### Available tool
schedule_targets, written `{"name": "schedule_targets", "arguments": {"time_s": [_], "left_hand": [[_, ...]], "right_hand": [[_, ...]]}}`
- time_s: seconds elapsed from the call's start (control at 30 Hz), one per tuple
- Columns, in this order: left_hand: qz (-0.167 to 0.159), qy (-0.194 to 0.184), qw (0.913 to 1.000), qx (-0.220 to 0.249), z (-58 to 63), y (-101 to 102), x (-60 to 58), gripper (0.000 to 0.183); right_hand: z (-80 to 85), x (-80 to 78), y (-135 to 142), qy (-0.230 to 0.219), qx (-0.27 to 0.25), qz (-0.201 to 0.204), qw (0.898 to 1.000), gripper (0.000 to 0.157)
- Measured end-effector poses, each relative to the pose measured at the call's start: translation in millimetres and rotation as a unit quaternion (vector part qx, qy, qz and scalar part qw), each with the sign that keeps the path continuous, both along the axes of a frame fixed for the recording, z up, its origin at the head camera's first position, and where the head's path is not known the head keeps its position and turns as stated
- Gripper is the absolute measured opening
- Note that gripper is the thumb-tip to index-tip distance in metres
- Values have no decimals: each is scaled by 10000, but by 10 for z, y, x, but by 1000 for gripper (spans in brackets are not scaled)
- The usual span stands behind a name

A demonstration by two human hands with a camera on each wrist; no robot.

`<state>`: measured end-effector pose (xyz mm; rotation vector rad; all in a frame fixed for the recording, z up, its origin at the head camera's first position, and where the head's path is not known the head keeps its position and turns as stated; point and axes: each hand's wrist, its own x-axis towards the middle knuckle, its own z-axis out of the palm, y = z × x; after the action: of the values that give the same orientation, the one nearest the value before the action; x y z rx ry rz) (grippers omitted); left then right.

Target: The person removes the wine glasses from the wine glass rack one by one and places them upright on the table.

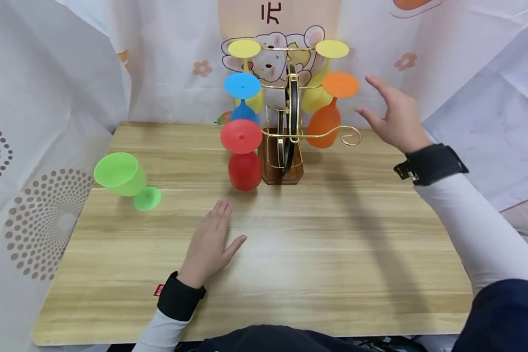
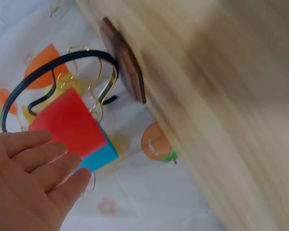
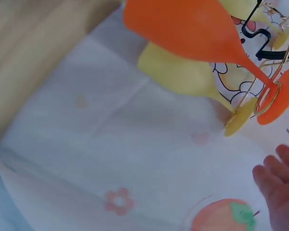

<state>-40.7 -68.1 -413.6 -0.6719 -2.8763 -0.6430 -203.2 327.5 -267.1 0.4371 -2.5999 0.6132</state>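
A gold-wire rack (image 1: pixel 292 122) on a brown wooden base holds stemmed plastic goblets upside down by their feet. On its left side hang a red goblet (image 1: pixel 245 171), a blue goblet (image 1: pixel 243 85) and a yellow one. An orange goblet (image 1: pixel 324 124) and another yellow goblet (image 1: pixel 332 49) hang on the right. My left hand (image 1: pixel 209 244), fingers straight, is over the table in front of the red goblet and holds nothing. Raised beside the orange goblet's foot, my right hand (image 1: pixel 393 115) has thumb and fingers spread apart with nothing between them.
A green goblet (image 1: pixel 121 173) lies tipped on its side on the left of the wooden table (image 1: pixel 312 274). A patterned white curtain (image 1: pixel 171 63) hangs right behind the rack. The rack's curled wire end (image 1: pixel 352 136) sticks out to the right.
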Motion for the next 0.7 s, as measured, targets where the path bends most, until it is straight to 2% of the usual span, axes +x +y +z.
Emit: {"name": "schedule_targets", "arguments": {"time_s": [0.17,0.37,0.5,0.7], "left_hand": [[6,-180,9995,243,-84,83,11,80],[120,-506,9943,932,-194,109,30,76],[214,-632,9913,1136,-259,110,57,75],[359,-686,9906,1130,-304,88,69,74]], "right_hand": [[115,-194,-128,-374,663,577,9954,63],[110,-377,-248,-389,1031,961,9893,55],[87,-421,-270,-391,1155,1129,9861,51],[18,-437,-277,-196,1292,1232,9837,48]]}}
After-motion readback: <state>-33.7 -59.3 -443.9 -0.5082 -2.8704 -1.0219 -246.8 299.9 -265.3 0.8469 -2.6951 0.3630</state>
